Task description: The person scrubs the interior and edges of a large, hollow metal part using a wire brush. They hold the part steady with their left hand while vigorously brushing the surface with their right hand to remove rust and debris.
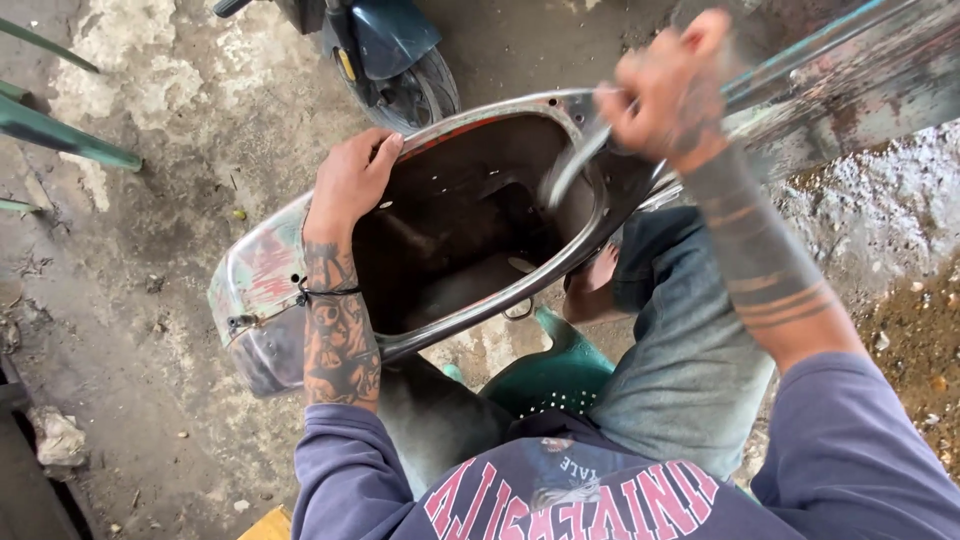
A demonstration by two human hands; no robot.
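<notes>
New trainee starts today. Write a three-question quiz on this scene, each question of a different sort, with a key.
1. True or false: the left hand grips the rim of the scooter body shell.
2. What does the right hand hold? A) a thin metal tool B) a paint can C) a cloth
3. Fill in: the person sits on a green plastic ____.

Key: 1 true; 2 A; 3 stool.
</notes>
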